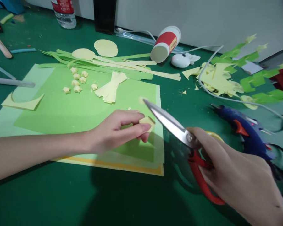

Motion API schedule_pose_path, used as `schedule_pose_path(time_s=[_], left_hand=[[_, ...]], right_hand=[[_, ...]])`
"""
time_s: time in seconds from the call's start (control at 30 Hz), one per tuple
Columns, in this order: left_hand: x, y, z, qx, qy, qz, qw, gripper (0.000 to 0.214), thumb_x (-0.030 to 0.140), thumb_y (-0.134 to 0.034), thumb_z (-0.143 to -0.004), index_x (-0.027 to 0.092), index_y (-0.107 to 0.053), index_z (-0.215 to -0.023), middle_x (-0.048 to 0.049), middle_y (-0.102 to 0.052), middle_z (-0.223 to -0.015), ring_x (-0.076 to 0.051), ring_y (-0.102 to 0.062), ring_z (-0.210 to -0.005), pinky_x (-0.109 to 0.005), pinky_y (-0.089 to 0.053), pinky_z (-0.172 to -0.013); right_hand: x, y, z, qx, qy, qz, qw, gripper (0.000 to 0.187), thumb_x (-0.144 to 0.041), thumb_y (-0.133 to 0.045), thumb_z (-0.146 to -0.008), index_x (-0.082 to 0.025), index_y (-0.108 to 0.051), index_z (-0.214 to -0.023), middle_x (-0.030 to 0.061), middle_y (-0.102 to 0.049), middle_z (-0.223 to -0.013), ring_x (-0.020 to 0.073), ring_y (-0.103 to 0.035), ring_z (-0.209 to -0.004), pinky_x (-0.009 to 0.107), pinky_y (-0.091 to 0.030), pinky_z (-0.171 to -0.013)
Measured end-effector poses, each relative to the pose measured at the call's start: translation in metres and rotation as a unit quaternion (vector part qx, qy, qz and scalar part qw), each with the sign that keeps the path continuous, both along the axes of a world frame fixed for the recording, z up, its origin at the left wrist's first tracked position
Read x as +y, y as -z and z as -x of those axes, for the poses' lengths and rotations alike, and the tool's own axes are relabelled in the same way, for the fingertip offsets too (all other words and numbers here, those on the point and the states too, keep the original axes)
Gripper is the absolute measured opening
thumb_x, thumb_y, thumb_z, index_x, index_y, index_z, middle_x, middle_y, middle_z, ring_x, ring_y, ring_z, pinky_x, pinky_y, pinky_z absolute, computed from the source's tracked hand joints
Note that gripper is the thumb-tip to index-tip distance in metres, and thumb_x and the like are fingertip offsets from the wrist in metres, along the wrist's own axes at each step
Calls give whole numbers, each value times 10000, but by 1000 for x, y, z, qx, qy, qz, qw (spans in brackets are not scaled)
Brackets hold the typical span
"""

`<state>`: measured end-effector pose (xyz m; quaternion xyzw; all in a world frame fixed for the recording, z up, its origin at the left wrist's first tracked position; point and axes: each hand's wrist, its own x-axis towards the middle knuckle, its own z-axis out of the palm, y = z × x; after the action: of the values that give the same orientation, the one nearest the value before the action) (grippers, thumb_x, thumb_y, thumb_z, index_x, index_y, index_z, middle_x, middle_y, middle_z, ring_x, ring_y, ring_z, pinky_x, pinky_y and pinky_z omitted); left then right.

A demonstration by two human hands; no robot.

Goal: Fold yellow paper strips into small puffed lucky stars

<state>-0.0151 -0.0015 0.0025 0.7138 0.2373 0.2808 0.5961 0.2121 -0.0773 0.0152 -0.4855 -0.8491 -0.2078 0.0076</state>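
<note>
Over the green paper sheet (pixel 68 110), the right hand (pixel 245 175) is wrapped around the red-handled scissors (pixel 176 127), which are probably rigid and best held by the loops. The left hand (pixel 113 130) pinches a folded yellow paper piece (pixel 148 121), likely featherlight and crushable, so best held by its edges.

Bare left hand (pixel 115 130), bare right hand (pixel 240 175). Left forearm (pixel 37 150) bare to frame edge. Slim fingers, short plain nails, small dark mark near right wrist.

Left hand (pixel 118 128), forearm outstretched, holds its fingertips (pixel 145 127) pinched in a tight grip — right hand (pixel 238 175), just beside it, curls closed.
</note>
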Motion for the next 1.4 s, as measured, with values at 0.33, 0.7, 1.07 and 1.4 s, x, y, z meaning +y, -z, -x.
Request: schedule_pose_path(time_s=[0.33,0.7,1.07,1.4], left_hand=[[2,-2,1,48,7,-47,998,275,182,-397,-849,142,-495,-594,31,-462,-579,-78,-435,-574,-219,-378,-667],[2,-4,-1,77,89,-42,992,301,204,-396,-855,134,-483,-575,18,-459,-583,-82,-444,-587,-199,-364,-591],[1,2,-3,39,122,-46,991,291,126,-418,-835,137,-464,-549,12,-485,-581,-82,-454,-607,-198,-377,-566],[1,-5,-3,67,37,-52,996,266,202,-450,-859,125,-516,-614,27,-489,-624,-59,-454,-626,-172,-370,-612]], right_hand=[[16,4,-9,53,270,105,956,607,-548,-252,-841,-51,-547,-1025,82,-558,-433,244,-544,-366,307,-403,-351],[15,-22,25,340,-75,106,932,177,-224,-539,-802,-219,-557,-978,32,-660,-891,155,-635,-784,269,-538,-658],[33,-1,44,491,-188,193,829,148,-105,-603,-745,-169,-619,-877,20,-664,-777,87,-629,-705,173,-523,-617],[33,10,46,484,-134,65,862,104,-141,-611,-745,-175,-588,-840,15,-650,-738,78,-588,-591,193,-508,-540]])
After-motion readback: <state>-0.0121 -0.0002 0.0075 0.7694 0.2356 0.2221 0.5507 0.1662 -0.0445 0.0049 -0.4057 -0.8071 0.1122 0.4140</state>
